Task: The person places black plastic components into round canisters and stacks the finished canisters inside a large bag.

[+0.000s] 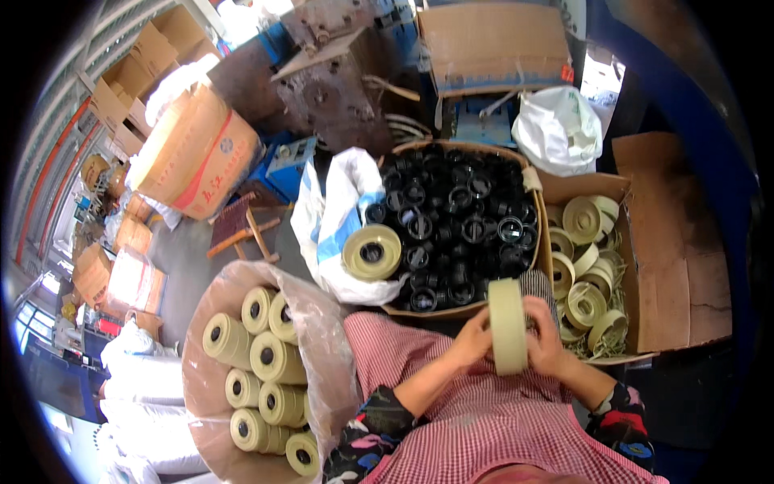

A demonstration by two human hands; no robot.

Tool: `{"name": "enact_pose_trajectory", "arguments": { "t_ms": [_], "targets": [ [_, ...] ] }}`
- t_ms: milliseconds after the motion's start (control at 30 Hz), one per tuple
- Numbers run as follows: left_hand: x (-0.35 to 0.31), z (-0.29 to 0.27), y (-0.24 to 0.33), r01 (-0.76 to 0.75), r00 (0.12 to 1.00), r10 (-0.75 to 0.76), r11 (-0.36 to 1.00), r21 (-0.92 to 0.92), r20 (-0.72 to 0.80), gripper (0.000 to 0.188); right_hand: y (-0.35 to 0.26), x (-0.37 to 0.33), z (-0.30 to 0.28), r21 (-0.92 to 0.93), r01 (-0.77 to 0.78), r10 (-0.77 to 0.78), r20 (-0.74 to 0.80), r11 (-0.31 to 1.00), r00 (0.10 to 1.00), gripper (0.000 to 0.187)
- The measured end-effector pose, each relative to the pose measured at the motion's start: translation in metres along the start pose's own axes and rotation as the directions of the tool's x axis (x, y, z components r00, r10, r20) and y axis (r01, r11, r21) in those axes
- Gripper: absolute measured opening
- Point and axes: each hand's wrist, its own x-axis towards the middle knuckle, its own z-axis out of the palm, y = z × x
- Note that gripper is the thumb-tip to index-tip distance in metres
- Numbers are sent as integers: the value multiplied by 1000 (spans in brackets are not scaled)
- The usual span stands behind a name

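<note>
Above my lap, a round beige plastic part (pixel 507 327) is held on edge, its wide rim facing up. My left hand (pixel 472 340) grips it from the left side. On its other side my right hand (pixel 547 337) is closed against it with fingers curled at the centre. Whatever lies under those fingers is hidden. Just beyond, a carton is heaped with black round plastic fittings (pixel 463 218). A similar beige part with a black centre (pixel 371 252) rests on a white bag at that carton's left edge. To the right, loose beige rings (pixel 584 305) fill an open cardboard box (pixel 641 343).
At my left stands a plastic-lined carton (pixel 310 310) with stacked beige parts (pixel 278 355) bearing black centres. Farther off are a small wooden stool (pixel 246 227), a large taped carton (pixel 197 153), metal machinery (pixel 326 93) and a white sack (pixel 558 133). White sacks (pixel 149 395) lie far left.
</note>
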Motion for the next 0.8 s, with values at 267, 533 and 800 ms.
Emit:
{"name": "enact_pose_trajectory", "arguments": {
  "t_ms": [267, 533, 800],
  "targets": [
    [5, -9, 43, -256, 966, 235, 914, 315, 104, 42, 39, -11, -26, 309, -951, 379, 881, -11, 282, 46],
    [42, -115, 116, -42, 859, 440, 571, 820, -263, 45, 111, -20, -61, 600, -687, 877, -51, 409, 478, 21],
    [89, -242, 105, 556, 758, 423, -24, 831, -496, 68, 276, -176, -132, -579, -815, 816, -485, -30, 314, 48]
  ]
}}
